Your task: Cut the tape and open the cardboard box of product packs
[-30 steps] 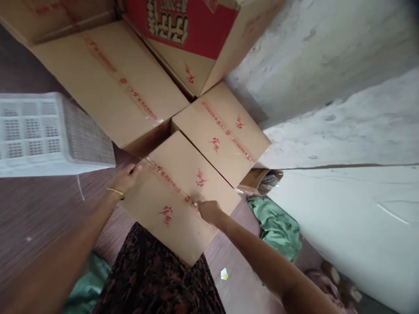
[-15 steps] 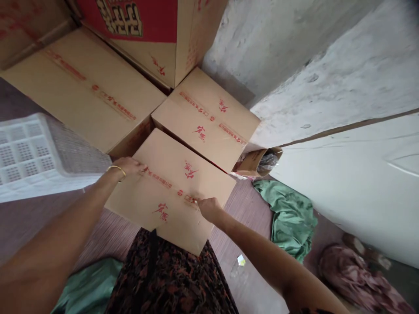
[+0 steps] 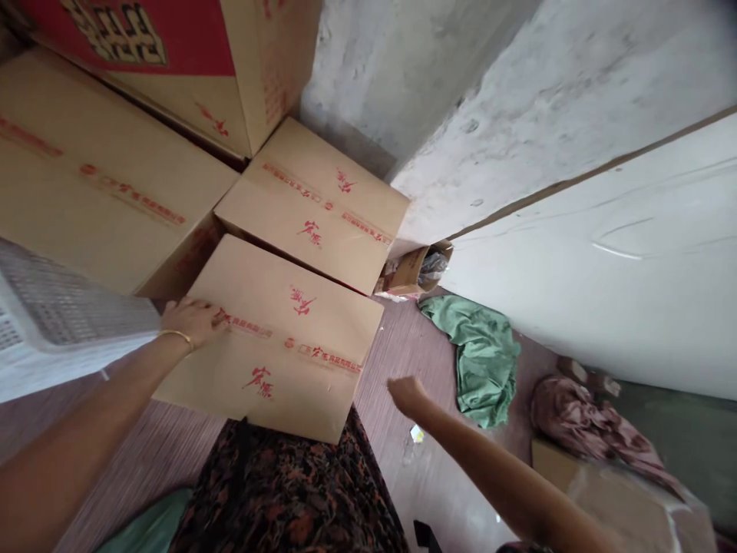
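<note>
A sealed brown cardboard box with red printed characters and red-printed tape along its top seam lies right in front of me. My left hand, with a gold bangle at the wrist, rests flat on the box's left end over the tape. My right hand hovers off the box's right edge above the floor, fingers curled; whether it holds anything I cannot tell.
More sealed boxes stand behind: one touching the near box, a large one at left, a red-printed carton on top. A white plastic crate is at left. A green cloth, pink cloth and small open carton lie by the wall.
My right hand has left the tape seam and moved right, off the box. The left hand stays on the box's left end. My view has swung rightward.
</note>
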Demonstrator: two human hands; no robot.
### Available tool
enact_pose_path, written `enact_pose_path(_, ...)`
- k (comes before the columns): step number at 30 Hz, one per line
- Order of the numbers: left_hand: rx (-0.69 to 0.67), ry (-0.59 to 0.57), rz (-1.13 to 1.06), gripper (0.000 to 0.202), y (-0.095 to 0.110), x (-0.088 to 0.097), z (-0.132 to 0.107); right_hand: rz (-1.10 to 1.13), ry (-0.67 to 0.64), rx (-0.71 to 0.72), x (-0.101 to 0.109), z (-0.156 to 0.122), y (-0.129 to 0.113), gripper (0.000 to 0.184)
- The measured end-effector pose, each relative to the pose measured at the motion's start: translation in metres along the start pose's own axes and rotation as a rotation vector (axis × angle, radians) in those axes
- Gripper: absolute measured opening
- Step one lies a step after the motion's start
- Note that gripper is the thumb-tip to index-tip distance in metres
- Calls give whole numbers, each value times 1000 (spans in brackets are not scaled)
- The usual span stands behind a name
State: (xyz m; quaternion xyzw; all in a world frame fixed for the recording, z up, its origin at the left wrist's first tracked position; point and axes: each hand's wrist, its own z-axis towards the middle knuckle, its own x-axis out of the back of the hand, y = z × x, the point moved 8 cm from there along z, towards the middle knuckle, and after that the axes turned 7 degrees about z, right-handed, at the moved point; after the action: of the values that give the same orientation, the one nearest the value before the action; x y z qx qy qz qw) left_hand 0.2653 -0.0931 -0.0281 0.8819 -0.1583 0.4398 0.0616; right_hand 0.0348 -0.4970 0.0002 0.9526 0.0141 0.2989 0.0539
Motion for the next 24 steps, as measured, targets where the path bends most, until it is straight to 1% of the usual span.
enact_pose_path(1, 2, 14, 10, 48, 3, 2, 1, 31, -4, -37, -4, -9, 7, 21)
enact_pose_path(2, 2, 26, 21, 48, 5, 4, 1, 67, 4, -65, -7, -15, 9, 24)
enact_pose_path(3, 2, 34, 31, 48, 8, 5, 1, 107, 23, -73, -8, -19, 5, 30)
enact_pose_path(4, 1, 35, 41, 48, 9, 5, 1, 150, 52, -55, -6, -19, -7, 35)
enact_pose_path(5, 0, 30, 50, 47, 10, 5, 0, 194, 86, -10, -2, -15, -26, 37)
enact_pose_path(6, -2, 21, 55, 45, 10, 4, -1, 241, 122, 54, 5, -8, -50, 36)
enact_pose_path(8, -13, 4, 63, 39, 9, 1, -4, 333, 205, 175, 26, 14, -101, 31)
enact_pose_path(10, -29, 3, 75, 35, 8, -2, -8, 426, 285, 220, 51, 43, -139, 32)
enact_pose_path(11, -34, 8, 84, 35, 6, -3, -9, 469, 312, 210, 61, 59, -151, 34)
enact_pose_path(12, -37, 15, 91, 35, 5, -3, -10, 507, 328, 190, 70, 74, -158, 36)
enact_pose_path(14, -43, 26, 101, 37, 2, -5, -12, 561, 328, 141, 79, 98, -163, 35)
enact_pose_path(16, -50, 47, 118, 39, 2, -6, -14, 588, 311, 106, 82, 112, -160, 31)
enact_pose_path(17, -46, 76, 133, 40, 4, -6, -17, 596, 304, 95, 82, 116, -159, 30)
enact_pose_path(18, -37, 124, 147, 41, 10, -5, -21, 600, 297, 86, 82, 117, -157, 30)
enact_pose_path(19, -34, 185, 154, 42, 19, -4, -27, 602, 293, 78, 82, 118, -156, 31)
enact_pose_path(20, -52, 245, 147, 45, 34, -5, -33, 602, 290, 74, 82, 118, -156, 32)
enact_pose_path(21, -98, 287, 123, 48, 54, -8, -40, 601, 290, 75, 83, 117, -155, 33)
enact_pose_path(22, -169, 304, 86, 52, 77, -13, -46, 598, 291, 80, 84, 117, -156, 34)
enact_pose_path(24, -350, 233, 5, 55, 129, -33, -57, 588, 297, 102, 87, 118, -156, 37)
